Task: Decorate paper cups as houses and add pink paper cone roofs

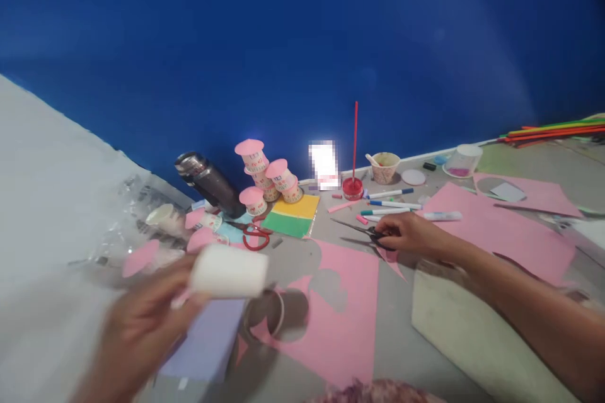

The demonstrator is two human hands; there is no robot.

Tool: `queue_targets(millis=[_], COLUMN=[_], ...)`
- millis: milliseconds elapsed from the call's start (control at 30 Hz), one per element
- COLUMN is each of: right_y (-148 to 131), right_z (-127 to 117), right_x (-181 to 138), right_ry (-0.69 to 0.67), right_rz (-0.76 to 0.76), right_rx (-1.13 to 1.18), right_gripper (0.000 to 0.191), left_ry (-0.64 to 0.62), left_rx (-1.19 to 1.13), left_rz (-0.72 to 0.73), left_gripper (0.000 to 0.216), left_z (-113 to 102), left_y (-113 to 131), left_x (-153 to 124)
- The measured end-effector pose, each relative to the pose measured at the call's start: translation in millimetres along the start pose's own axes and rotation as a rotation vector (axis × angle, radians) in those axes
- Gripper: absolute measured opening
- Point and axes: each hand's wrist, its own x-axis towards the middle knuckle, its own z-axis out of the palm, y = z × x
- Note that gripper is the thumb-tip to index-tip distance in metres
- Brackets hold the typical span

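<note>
My left hand (155, 315) is closed round a white paper cup (230, 271), tipped on its side in the air and a little blurred. To the right, my right hand (405, 231) grips the dark handles of a pair of scissors (373, 234), blades pointing left, just above the table. Beneath my hands lies a pink paper sheet (347, 327) with round pieces cut out of it. A tape-like ring (282, 315) rests at that sheet's left edge. Red-handled scissors (256, 239) lie beyond the cup, beside a yellow and green paper pack (293, 214).
Small patterned cups with pink paper tops (255, 164) stand stacked near the blue wall, beside a dark flask (210, 186). Several markers (392, 204), a red stick in a base (352, 187), a patterned cup (385, 170) and larger pink paper (491, 233) are behind and right.
</note>
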Motion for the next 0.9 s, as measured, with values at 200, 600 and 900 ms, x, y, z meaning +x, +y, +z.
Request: queue_targets(millis=[200, 600, 900], right_y=[-17.4, 1.3, 1.3], right_z=[-37.2, -2.4, 6.8], right_x=[-30.0, -32.8, -11.7], right_ry=[-0.074, 0.197, 0.524], right_rz=[0.067, 0.080, 0.171], right_rx=[-0.302, -0.072, 0.232], right_gripper=[0.010, 0.017, 0.024], left_ry=[-0.343, -0.306, -0.334], left_rx=[-0.741, -1.117, -1.061], left_rz=[-0.294, -0.813, -0.718], left_gripper=[0.019, 0.023, 0.035], left_z=[164.9, 217.1, 227.9], left_y=[38.9, 27.2, 20.3], left_x=[-40.0, -37.2, -39.2])
